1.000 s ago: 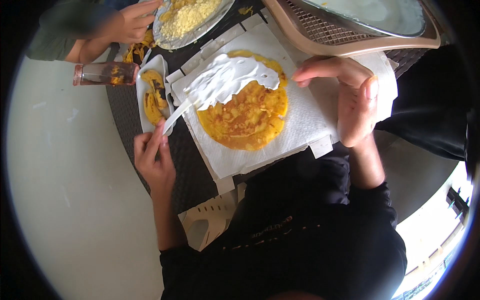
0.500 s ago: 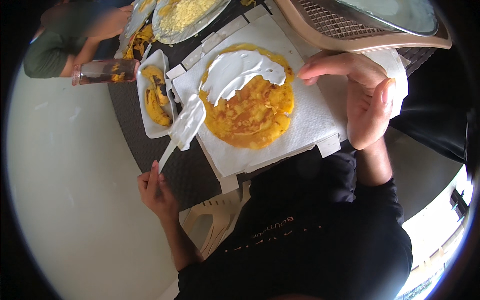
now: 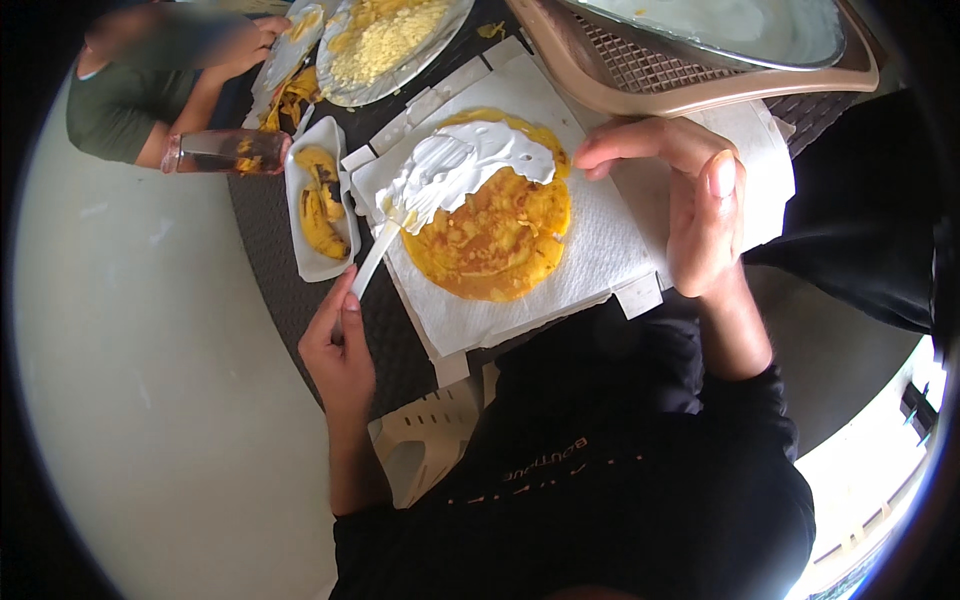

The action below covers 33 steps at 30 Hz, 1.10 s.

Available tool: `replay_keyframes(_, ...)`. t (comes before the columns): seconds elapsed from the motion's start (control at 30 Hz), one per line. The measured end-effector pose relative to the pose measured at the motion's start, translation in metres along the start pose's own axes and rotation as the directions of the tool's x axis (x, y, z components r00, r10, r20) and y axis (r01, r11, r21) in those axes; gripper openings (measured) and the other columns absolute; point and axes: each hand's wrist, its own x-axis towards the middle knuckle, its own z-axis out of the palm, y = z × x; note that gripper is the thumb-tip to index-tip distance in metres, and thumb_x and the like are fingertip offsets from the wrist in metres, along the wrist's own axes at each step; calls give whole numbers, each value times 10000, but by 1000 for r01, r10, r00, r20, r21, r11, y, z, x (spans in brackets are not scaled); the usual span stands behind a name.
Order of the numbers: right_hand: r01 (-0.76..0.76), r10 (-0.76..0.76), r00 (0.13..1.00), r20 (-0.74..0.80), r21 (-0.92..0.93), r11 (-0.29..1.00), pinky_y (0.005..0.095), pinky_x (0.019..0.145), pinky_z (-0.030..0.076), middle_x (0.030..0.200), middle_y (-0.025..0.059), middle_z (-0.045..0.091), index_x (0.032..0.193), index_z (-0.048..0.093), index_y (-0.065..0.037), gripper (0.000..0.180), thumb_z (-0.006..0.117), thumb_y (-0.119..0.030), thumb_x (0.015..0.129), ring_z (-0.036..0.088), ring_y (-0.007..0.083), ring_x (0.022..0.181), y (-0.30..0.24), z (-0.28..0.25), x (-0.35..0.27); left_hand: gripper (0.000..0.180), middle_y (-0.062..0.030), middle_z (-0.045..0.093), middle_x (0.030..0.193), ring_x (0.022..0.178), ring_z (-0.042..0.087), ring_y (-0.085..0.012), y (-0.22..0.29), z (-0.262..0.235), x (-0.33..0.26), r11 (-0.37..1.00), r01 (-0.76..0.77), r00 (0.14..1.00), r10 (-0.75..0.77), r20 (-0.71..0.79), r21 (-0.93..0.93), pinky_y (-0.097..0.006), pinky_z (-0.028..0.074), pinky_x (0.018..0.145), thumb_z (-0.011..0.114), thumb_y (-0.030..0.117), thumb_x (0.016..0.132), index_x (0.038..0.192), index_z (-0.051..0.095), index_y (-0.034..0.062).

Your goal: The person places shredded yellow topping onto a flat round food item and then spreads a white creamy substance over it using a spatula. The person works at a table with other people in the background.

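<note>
My left hand grips the handle of a white spatula. The spatula's blade, coated in white cream, rests at the left edge of a round golden pancake. Thick white cream covers the pancake's far part, while its near part is bare and browned. Beneath it lies a white paper towel on an opened cardboard box. Beside the pancake's right edge, my right hand hovers empty, fingers bent and the thumb apart from them.
A white tray with ripe bananas stands left of the box. Farther back are a plate of pale yellow crumbs, banana peel and a glass jar lying sideways. A tan basket bears a metal bowl. Another person's arm reaches in far left.
My left hand has moved forward and right, bringing the spatula onto the cream at the pancake's left edge. The cream now reaches farther left and looks ridged. My right hand stays beside the pancake.
</note>
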Motion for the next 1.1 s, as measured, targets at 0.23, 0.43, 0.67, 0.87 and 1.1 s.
replay_keyframes(0.23, -38, 37, 999, 19, 27, 999, 367, 829, 565, 957, 193, 755, 989, 739, 77, 836, 228, -572, 1116, 725, 274, 856, -3, -3, -1, 288, -144, 758, 1010, 800, 665, -187, 21, -2, -30, 968, 34, 999, -32, -10, 247, -327, 532, 755, 590, 148, 1083, 1291, 725, 2)
replay_keyframes(0.43, -20, 16, 999, 33, 102, 995, 370, 819, 570, 958, 199, 754, 1000, 738, 78, 771, 277, -527, 1126, 730, 282, 856, -2, -3, -1, 291, -142, 740, 959, 817, 660, -179, 22, -33, -66, 965, 113, 989, -85, -124, 238, -331, 536, 766, 592, 176, 1086, 1259, 734, -9)
replay_keyframes(0.67, -11, 12, 1000, -8, 123, 992, 370, 817, 573, 952, 197, 757, 1008, 734, 85, 699, 320, -464, 1135, 736, 280, 852, -3, -2, -1, 214, -115, 724, 964, 760, 605, -134, 25, -46, -41, 995, -17, 984, 34, -172, 96, -285, 489, 684, 654, 90, 1039, 1202, 725, -30)
replay_keyframes(0.87, -37, 41, 999, -28, 114, 993, 375, 810, 572, 946, 197, 758, 991, 735, 83, 669, 337, -433, 1139, 737, 287, 855, -5, -1, -2, 80, -84, 690, 897, 705, 572, -124, 31, -55, 2, 962, -215, 963, 238, -129, 167, -276, 459, 624, 659, 18, 1015, 1070, 690, -31)
replay_keyframes(1.1, -31, 37, 998, -57, 102, 994, 387, 814, 574, 941, 201, 756, 987, 736, 83, 644, 340, -402, 1142, 736, 301, 855, -3, 0, -3, 269, -127, 697, 1039, 841, 592, -166, 36, -49, 41, 922, -318, 948, 309, 73, 221, -303, 494, 774, 601, 26, 1041, 1289, 703, 4)
